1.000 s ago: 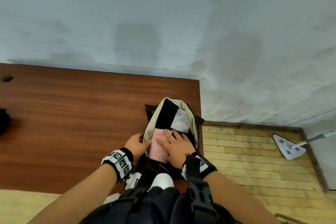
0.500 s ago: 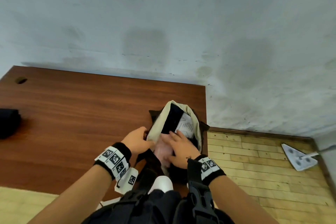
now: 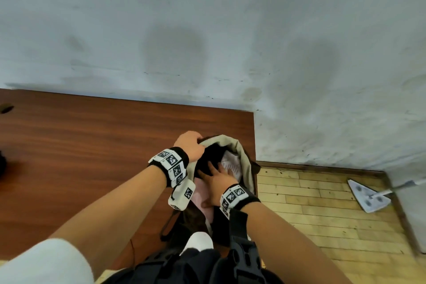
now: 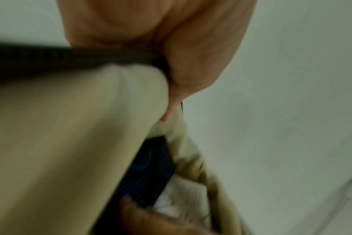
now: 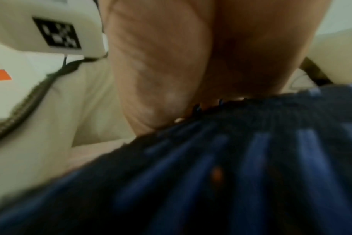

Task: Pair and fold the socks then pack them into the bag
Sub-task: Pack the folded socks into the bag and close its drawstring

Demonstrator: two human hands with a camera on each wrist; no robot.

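Change: Since a second ago the left hand (image 3: 190,145) has climbed from the near side of the bag's mouth to its far rim, and the right hand (image 3: 217,182) has slid from the pink socks deeper in.
Left grip: fingers curled tight on the bag (image 3: 244,161) rim, pinching the beige lining and its dark edge; I judge this lifts the mouth open so the other hand can work.
Right grip: fingers straight and spread, lying flat on the dark blue striped socks (image 5: 231,174) inside, clamped on nothing; it seems to press the pairs down to make room.
Socks: the pink socks (image 3: 201,193) lie at the near end of the opening, the white socks (image 3: 231,165) toward the far right, the blue pair between them.
Bag: it sits at the near right corner of the worktop (image 3: 92,157), close to the person.
Left edge: a dark thing (image 3: 1,163) shows there, too cut off to identify.
Progress: packing looks well along.
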